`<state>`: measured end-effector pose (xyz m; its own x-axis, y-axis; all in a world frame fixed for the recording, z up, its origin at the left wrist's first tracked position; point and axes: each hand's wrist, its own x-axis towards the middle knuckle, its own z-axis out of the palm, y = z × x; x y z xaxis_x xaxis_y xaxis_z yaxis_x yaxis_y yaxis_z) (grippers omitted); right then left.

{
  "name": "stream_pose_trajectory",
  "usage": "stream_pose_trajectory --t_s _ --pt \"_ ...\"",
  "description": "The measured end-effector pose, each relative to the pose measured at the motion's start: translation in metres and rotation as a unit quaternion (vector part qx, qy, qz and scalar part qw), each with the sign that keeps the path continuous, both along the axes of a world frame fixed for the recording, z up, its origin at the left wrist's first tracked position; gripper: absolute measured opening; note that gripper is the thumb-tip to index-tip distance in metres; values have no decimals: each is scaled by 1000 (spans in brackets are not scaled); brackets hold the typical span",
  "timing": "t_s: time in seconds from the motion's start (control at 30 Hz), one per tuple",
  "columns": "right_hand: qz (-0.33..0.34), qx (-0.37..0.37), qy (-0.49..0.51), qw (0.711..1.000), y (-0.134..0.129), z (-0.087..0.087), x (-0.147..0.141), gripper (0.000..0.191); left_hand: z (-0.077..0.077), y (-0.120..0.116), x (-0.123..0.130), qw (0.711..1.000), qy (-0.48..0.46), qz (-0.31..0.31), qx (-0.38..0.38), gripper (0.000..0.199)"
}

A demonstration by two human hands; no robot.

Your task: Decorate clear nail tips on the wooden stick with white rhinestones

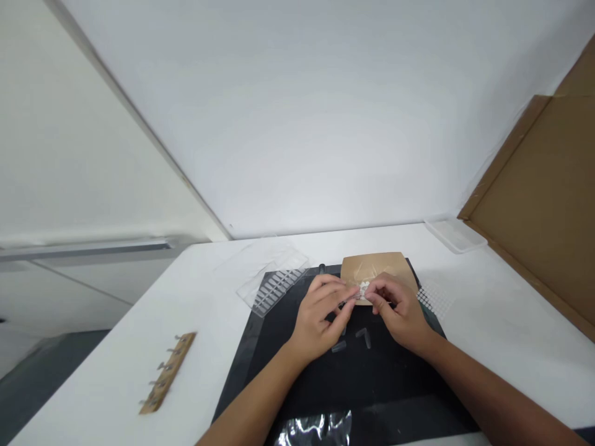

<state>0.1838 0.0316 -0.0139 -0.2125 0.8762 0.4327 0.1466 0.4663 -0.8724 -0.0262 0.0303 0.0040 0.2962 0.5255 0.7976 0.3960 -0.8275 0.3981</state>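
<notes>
Over the black mat [381, 378], my left hand [323, 313] pinches a small thin piece whose details are hard to make out. My right hand [395, 306] is closed close beside it, with thumb and fingertips together at small white pieces [365, 288]. Behind both hands lies a brown card [372, 265] with something clear on it. Several clear nail-shaped pieces [339, 347] rest on the mat below the hands. A sheet of white dots [434, 298] lies right of my right hand.
A clear tray of nail tips [279, 288] sits left of the hands. A wooden strip with metal clips [168, 373] lies at left, a shallow plastic container [455, 234] at back right. Cardboard [543, 198] stands at right; shiny plastic [316, 430] lies in front.
</notes>
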Motion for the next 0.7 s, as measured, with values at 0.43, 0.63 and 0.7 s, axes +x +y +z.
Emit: stream_pose_trajectory --t_s 0.43,0.63,0.7 --pt "159 -33 -32 986 7 27 18 24 2 3 -5 996 -10 -80 -37 27" --pt "167 -33 -46 984 10 30 24 23 -1 2 -1 994 -33 -84 -53 24" --pt "157 -30 -45 986 9 29 23 24 -3 2 -1 989 -57 -98 -90 24"
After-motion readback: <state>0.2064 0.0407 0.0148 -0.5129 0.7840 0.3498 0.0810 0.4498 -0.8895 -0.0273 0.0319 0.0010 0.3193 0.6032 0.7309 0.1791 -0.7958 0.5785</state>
